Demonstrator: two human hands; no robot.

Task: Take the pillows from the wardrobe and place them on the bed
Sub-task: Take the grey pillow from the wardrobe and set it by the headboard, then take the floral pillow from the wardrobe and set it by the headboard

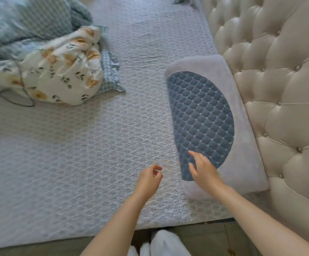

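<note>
A pillow (242, 126) lies on the bed (76, 154), w/ its long side right up against the puffy cream headboard (279, 80). The pillow is pale grey & has a big dark blue half-round patch w/ a diamond quilt look. It lies flat.

The right hand (203, 170) is over the near end of the pillow, on the blue patch. Its fingers (196, 156) are spread apart & loose, not holding anything. Can't tell if the fingertips touch the cloth or float just above it.

The left hand (149, 180) is just beside the right one, over the bare bed cover, near the pillow's edge but not on it. Its fingers are curled in, w/ thumb & fingertips close together. Nothing is in it. It looks a bit blurry.

Both arms are bare & reach in from the bottom.

Far off at the top left there is a messy heap: a blue check blanket (29, 21) & a white cover w/ orange flowers (61, 71). That heap is well apart from the pillow, w/ lots of bed cover between.

At the bottom, past the bed's edge, you can see a bit of floor (205, 235) & white trouser legs (164, 244).
</note>
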